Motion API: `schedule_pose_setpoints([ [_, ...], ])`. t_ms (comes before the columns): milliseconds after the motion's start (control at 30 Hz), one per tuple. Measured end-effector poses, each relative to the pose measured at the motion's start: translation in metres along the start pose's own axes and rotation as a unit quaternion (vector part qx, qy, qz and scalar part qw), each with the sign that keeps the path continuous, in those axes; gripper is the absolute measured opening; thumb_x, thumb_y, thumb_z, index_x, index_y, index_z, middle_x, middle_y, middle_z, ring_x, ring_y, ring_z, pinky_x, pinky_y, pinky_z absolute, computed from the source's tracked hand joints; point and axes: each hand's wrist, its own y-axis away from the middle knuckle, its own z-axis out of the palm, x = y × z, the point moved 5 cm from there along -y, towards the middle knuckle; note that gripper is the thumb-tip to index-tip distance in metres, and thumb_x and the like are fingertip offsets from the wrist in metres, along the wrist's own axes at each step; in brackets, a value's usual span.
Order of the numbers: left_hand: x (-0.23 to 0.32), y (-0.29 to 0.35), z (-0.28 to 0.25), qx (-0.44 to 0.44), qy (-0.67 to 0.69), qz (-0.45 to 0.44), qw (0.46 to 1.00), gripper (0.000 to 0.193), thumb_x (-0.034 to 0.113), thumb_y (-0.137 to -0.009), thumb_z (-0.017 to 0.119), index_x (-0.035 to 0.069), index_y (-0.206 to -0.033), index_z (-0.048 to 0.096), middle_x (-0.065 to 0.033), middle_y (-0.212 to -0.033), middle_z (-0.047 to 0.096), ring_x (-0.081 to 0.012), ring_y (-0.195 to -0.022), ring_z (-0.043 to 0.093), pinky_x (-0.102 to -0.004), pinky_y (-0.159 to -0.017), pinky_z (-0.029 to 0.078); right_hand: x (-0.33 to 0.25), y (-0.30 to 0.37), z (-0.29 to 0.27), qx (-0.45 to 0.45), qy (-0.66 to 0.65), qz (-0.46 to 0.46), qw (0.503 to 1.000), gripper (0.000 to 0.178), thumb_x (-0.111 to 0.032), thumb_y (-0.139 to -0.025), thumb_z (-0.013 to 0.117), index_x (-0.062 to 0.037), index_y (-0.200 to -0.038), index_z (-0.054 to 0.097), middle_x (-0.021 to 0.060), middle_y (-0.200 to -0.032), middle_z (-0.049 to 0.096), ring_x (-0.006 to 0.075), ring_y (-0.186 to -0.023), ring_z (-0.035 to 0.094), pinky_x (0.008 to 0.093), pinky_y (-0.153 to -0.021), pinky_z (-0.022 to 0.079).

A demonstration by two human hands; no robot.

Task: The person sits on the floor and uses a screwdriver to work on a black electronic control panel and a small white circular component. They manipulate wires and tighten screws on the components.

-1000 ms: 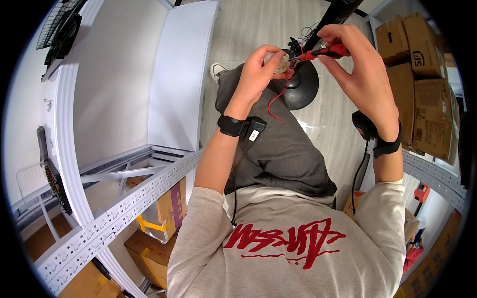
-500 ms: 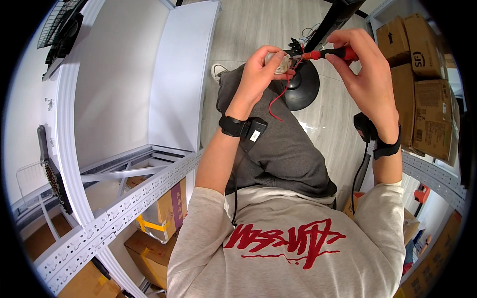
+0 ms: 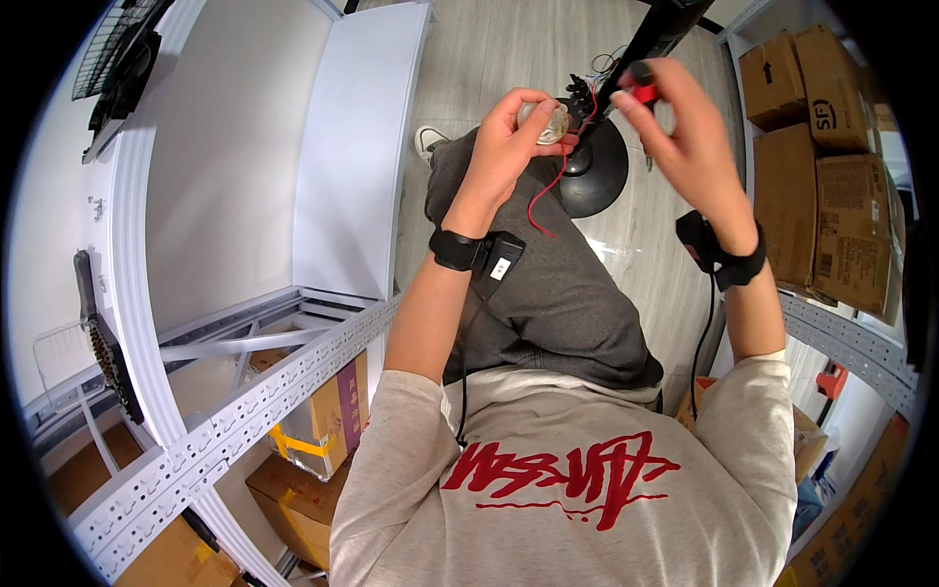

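Observation:
My left hand (image 3: pixel 504 147) is closed around a small round whitish, partly see-through part (image 3: pixel 554 125), gripped between thumb and fingers. A thin red wire (image 3: pixel 548 196) runs down from that part and hangs loose over my thigh. Another stretch of red wire goes up from it toward a black clustered piece (image 3: pixel 582 95) just behind. To the right, apart from the part, my right hand (image 3: pixel 690 147) is closed on a red-and-black screwdriver (image 3: pixel 644 92). Its shaft points downward below my fingers. Motion slightly blurs this hand.
A round black base (image 3: pixel 599 176) stands on the floor beyond my knees, near a dark upright post (image 3: pixel 670 34). Cardboard boxes (image 3: pixel 851 225) fill the shelving on the right. A perforated metal shelf frame (image 3: pixel 235 401) and a white panel (image 3: pixel 357 147) stand on the left.
My right hand has drawn the screwdriver away from the round part and turned it from roughly level to pointing down. My left hand has hardly moved.

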Motion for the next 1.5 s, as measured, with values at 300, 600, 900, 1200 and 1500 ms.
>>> schedule_pose_setpoints([
  [300,0.000,0.000,-0.001,0.017,-0.027,0.018,0.999,0.019,0.016,-0.102,0.057,0.000,-0.113,0.058,-0.0087,-0.105,0.065,-0.0184,-0.094,0.069,-0.0360,-0.079,0.063,0.030,0.016,0.061,-0.084,0.017,0.113,0.990,0.020,-0.019,-0.084,0.072,-0.0004,-0.091,0.067,0.0145,-0.080,0.063,0.0333,-0.073,0.063,0.0407,-0.067,0.051],
  [600,-0.005,-0.003,0.000,0.014,-0.055,0.015,0.998,0.017,0.011,-0.102,0.055,-0.001,-0.114,0.058,-0.0071,-0.104,0.063,-0.0152,-0.094,0.066,-0.0373,-0.081,0.063,0.024,0.017,0.073,-0.107,0.083,0.092,0.987,0.017,-0.016,-0.085,0.067,0.0007,-0.088,0.063,0.0174,-0.084,0.065,0.0384,-0.077,0.066,0.0459,-0.069,0.053],
  [900,-0.003,-0.001,0.001,0.015,-0.044,0.009,0.999,0.018,0.007,-0.102,0.053,-0.002,-0.117,0.057,-0.0072,-0.103,0.063,-0.0144,-0.091,0.066,-0.0355,-0.081,0.063,0.020,0.014,0.072,-0.121,0.075,0.106,0.984,0.018,-0.013,-0.087,0.066,0.0042,-0.089,0.060,0.0217,-0.086,0.064,0.0418,-0.078,0.065,0.0477,-0.069,0.053],
  [1200,-0.007,-0.001,0.000,0.005,-0.042,0.009,0.999,0.019,0.005,-0.101,0.054,-0.002,-0.118,0.057,-0.0093,-0.109,0.063,-0.0162,-0.097,0.066,-0.0373,-0.082,0.063,0.025,0.016,0.077,-0.153,0.076,0.118,0.978,0.016,-0.009,-0.091,0.061,0.0061,-0.092,0.057,0.0261,-0.091,0.062,0.0454,-0.082,0.064,0.0501,-0.071,0.051],
  [1500,-0.006,-0.001,-0.001,0.000,-0.034,0.000,0.999,0.019,0.007,-0.101,0.055,-0.002,-0.118,0.057,-0.0086,-0.110,0.063,-0.0177,-0.098,0.066,-0.0376,-0.081,0.063,0.029,0.017,0.076,-0.152,0.019,0.126,0.980,0.022,-0.016,-0.093,0.063,0.0054,-0.092,0.057,0.0241,-0.089,0.062,0.0431,-0.080,0.063,0.0481,-0.071,0.050],
])
